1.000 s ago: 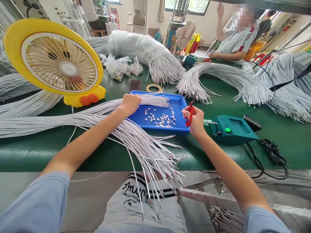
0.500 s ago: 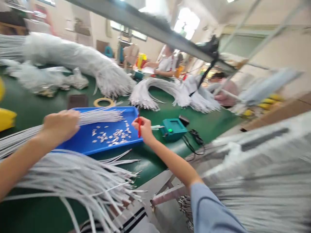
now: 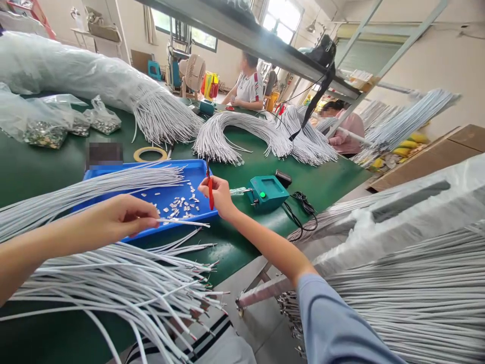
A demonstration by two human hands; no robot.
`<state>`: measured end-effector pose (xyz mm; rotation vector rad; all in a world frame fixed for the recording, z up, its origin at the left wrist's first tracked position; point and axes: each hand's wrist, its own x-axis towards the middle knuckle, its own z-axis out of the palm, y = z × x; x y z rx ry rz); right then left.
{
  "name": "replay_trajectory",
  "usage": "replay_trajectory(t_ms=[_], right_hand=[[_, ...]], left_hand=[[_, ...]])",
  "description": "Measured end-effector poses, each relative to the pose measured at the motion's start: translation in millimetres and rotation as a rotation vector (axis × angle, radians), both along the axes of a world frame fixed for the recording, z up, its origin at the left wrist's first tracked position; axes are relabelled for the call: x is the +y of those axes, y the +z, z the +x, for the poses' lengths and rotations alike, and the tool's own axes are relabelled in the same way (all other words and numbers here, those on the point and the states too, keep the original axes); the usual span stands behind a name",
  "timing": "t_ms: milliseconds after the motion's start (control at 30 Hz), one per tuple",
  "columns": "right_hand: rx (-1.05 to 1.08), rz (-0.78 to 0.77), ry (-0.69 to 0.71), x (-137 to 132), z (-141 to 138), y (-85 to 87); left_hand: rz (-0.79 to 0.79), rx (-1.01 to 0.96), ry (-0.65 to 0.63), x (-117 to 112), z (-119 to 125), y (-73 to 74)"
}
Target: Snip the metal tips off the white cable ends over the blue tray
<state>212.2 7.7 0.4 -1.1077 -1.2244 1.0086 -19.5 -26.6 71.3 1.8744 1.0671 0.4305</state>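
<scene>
My left hand point(image 3: 131, 217) pinches a white cable point(image 3: 185, 222) between thumb and fingertips, its free end pointing right over the near rim of the blue tray point(image 3: 140, 233). My right hand point(image 3: 220, 194), at the tray's right end, is closed round a slim red-handled tool point(image 3: 210, 189). The tool stands upright with a dark tip; its exact kind is unclear. Small metal pieces point(image 3: 182, 206) lie scattered in the tray. A bundle of white cables point(image 3: 125, 184) rests across its far side. More loose cables point(image 3: 125, 283) spread nearer me, some with bare ends.
A teal device point(image 3: 269, 191) with a green button sits right of the tray. Behind are yellow tape point(image 3: 150, 154), bags of metal parts point(image 3: 45, 134) and cable bundles point(image 3: 242, 131). A metal bar point(image 3: 235, 38) crosses overhead. Two people point(image 3: 248, 86) sit beyond.
My left hand has moved right and nearer me, from the bundle's side to the tray's near rim, and now pinches a single cable end. My right hand stays nearly in place, still holding the red-handled tool.
</scene>
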Motion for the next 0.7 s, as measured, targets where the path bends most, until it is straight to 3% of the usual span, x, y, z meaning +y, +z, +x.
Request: replay_trajectory(t_ms=[100, 233, 333, 433, 533, 633, 700], right_hand=[[0.004, -0.012, 0.018, -1, -3, -1.3], [0.019, -0.020, 0.052, -2, -6, -2.0], [0.034, -0.026, 0.071, -4, -8, -1.9], [0.036, -0.051, 0.092, -7, -9, -2.1], [0.034, -0.071, 0.106, -11, -10, -1.0], [0.053, -0.081, 0.153, -16, -12, 3.4], [0.091, -0.087, 0.211, -20, -14, 7.4]], left_hand=[[-0.073, 0.188, -0.306, -9, 7, 6.8], [-0.128, 0.228, -0.460, -24, 14, 4.0], [-0.112, 0.181, -0.504, -42, 19, -5.7], [-0.125, 0.122, -0.465, -53, 26, -17.8], [-0.221, 0.044, -0.409, -45, 35, -30.4], [-0.351, -0.073, -0.227, -28, 41, -42.2], [-0.323, -0.156, -0.055, -17, 40, -48.1]])
